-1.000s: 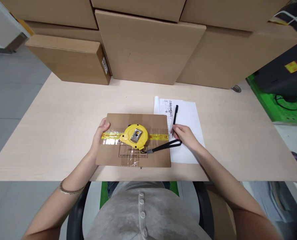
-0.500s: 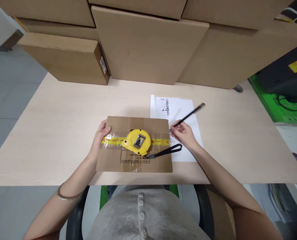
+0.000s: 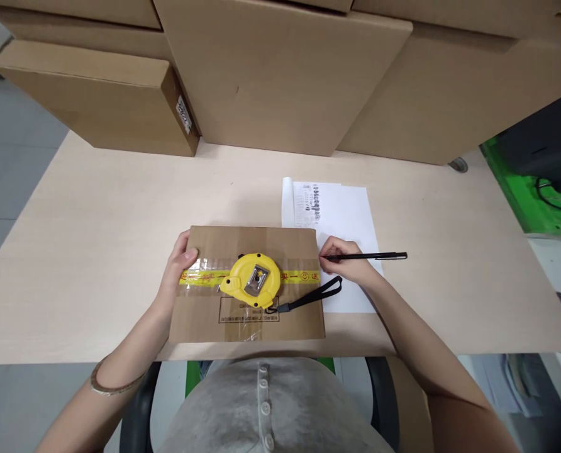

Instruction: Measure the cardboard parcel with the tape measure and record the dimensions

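A taped cardboard box is in front of me, with a band of yellow printed tape across it. On its top lies a yellow tape measure, its metal clip facing up and its black wrist strap stretching past the box's right side. My left hand grips the box's left edge, thumb on top, other fingers partly hidden. At the right edge, my right hand pinches a black pen lying nearly level, its rear end pointing right. White paper sheets are under that hand and partly beneath the box.
Large cardboard boxes stand along the back of the table. A smaller flat box is at back left. Dark equipment on a green surface is at right. A chair armrest shows below the table edge.
The pen has swung from slanting up and away to nearly level. The box's near edge appears closer to me, with the tape measure still on top. The camera view has shifted slightly.
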Motion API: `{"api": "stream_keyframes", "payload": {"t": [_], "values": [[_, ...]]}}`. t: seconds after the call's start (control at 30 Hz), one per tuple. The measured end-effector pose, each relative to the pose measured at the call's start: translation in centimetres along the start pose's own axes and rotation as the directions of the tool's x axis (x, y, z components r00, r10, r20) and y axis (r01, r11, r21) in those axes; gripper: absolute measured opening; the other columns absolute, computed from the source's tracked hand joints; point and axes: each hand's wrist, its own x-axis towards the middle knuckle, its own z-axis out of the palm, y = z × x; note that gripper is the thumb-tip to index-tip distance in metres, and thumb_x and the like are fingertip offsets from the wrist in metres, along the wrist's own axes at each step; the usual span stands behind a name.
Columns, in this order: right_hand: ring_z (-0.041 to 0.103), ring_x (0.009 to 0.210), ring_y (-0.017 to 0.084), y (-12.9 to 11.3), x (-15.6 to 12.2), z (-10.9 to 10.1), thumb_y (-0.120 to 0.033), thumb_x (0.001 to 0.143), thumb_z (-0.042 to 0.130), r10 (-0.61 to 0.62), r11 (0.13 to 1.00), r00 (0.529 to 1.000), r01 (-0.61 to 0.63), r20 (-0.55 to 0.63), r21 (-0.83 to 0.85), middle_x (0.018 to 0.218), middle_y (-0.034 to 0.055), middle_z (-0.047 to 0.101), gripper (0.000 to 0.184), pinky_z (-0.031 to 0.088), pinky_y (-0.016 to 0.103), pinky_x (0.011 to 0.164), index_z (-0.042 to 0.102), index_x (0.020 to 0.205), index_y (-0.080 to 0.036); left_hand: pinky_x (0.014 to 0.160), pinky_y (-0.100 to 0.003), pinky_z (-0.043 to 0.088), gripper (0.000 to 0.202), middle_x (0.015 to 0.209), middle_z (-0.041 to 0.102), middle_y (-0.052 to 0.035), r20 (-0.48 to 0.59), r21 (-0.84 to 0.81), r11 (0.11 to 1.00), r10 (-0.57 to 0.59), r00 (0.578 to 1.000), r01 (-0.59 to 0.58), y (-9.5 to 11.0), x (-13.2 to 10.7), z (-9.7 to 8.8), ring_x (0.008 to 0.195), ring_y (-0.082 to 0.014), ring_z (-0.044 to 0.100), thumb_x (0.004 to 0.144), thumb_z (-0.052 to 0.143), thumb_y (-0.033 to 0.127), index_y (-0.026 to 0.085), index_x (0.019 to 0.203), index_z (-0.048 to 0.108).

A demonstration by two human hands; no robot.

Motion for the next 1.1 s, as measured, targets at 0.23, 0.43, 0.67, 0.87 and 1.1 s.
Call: {"api": "stream_keyframes", "payload": {"t": [0.23, 0.43, 0.67, 0.87, 1.1], "values": [[0.054, 0.051, 0.013, -0.25, -0.04, 0.07, -0.035, 0.078, 0.076, 0.003, 1.000, 0.999, -0.003, 0.042, -0.011, 0.055, -0.0017, 0.060, 0.026, 0.042, 0.028, 0.051, 0.057, 0.065, -0.024, 0.078, -0.039, 0.055, 0.053, 0.111, 0.074, -0.0031, -0.020, -0.007, 1.000, -0.012, 1.000, 0.012, -0.08, 0.29, -0.20, 0.105, -0.0330, 0.070, 0.061, 0.085, 0.054, 0.029, 0.104, 0.066], [0.052, 0.052, 0.013, -0.42, 0.06, 0.23, -0.035, 0.077, 0.075, -0.002, 1.000, 0.999, 0.003, 0.047, -0.019, 0.056, -0.0014, 0.059, 0.025, 0.040, 0.028, 0.050, 0.057, 0.063, -0.024, 0.076, -0.040, 0.053, 0.050, 0.109, 0.074, -0.0040, -0.005, 0.010, 1.000, -0.012, 1.000, 0.012, -0.13, 0.31, -0.41, 0.099, -0.0319, 0.070, 0.063, 0.084, 0.052, 0.029, 0.104, 0.066], [0.043, 0.052, 0.011, -0.44, 0.06, 0.40, -0.036, 0.074, 0.077, -0.009, 0.999, 1.000, 0.010, 0.027, -0.032, 0.054, -0.0040, 0.050, 0.029, 0.034, 0.026, 0.047, 0.054, 0.061, -0.024, 0.075, -0.042, 0.054, 0.046, 0.106, 0.073, -0.0042, 0.008, 0.008, 1.000, -0.001, 1.000, 0.001, -0.24, 0.21, -0.48, 0.099, -0.0333, 0.071, 0.067, 0.083, 0.051, 0.030, 0.104, 0.067], [0.048, 0.049, 0.012, -0.16, -0.06, 0.15, -0.037, 0.077, 0.075, -0.005, 1.000, 0.999, 0.005, 0.034, -0.016, 0.054, -0.0027, 0.055, 0.028, 0.037, 0.027, 0.048, 0.054, 0.063, -0.025, 0.086, -0.041, 0.054, 0.047, 0.112, 0.072, -0.0030, 0.027, 0.039, 0.999, 0.031, 0.999, -0.032, -0.24, 0.32, -0.72, 0.110, -0.0330, 0.067, 0.070, 0.083, 0.053, 0.028, 0.105, 0.065], [0.050, 0.049, 0.013, 0.04, -0.05, -0.11, -0.036, 0.079, 0.076, -0.015, 0.999, 0.999, 0.016, 0.048, -0.028, 0.054, -0.0024, 0.057, 0.030, 0.037, 0.028, 0.050, 0.054, 0.063, -0.025, 0.084, -0.040, 0.056, 0.047, 0.113, 0.074, -0.0023, 0.011, -0.008, 1.000, 0.017, 1.000, -0.017, -0.14, -0.14, -0.21, 0.111, -0.0331, 0.069, 0.069, 0.083, 0.052, 0.030, 0.108, 0.069]]}}
